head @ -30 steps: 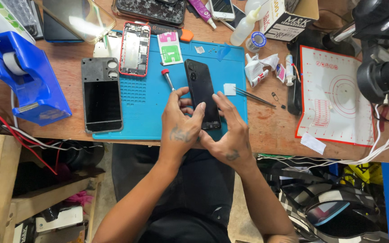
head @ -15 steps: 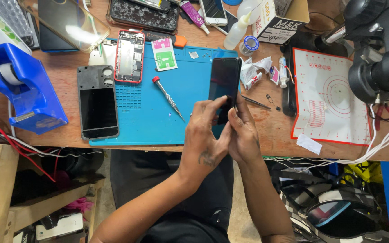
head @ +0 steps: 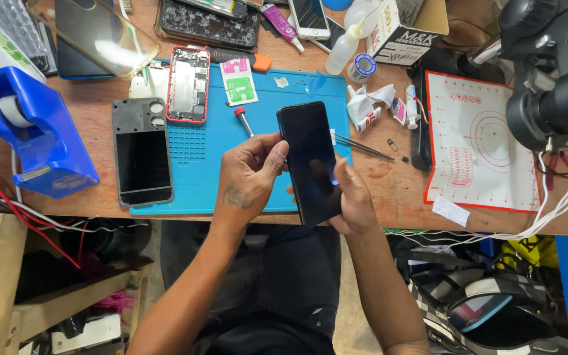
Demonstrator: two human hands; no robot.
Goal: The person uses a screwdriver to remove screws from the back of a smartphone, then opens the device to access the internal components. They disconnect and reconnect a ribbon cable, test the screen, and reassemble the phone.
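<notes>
A black smartphone point(head: 308, 158) with a dark screen is held above the front edge of the blue work mat point(head: 198, 171). My right hand point(head: 350, 200) grips its lower right side, thumb on the screen. My left hand point(head: 248, 174) pinches its left edge with thumb and fingers. A red-handled screwdriver point(head: 243, 121) lies on the mat just beyond my left hand. Metal tweezers point(head: 361, 146) lie to the right of the phone.
A black phone case point(head: 141, 154) and an opened red phone point(head: 189, 84) lie on the mat's left. A blue tape dispenser point(head: 37, 135) stands far left. A white-and-red mat point(head: 481, 141), a microscope point(head: 550, 79), a glue bottle point(head: 344, 43) and cables crowd the right.
The phone has been turned from its back to its dark screen facing up. Both hands drew it nearer, and the left hand shifted to its left edge.
</notes>
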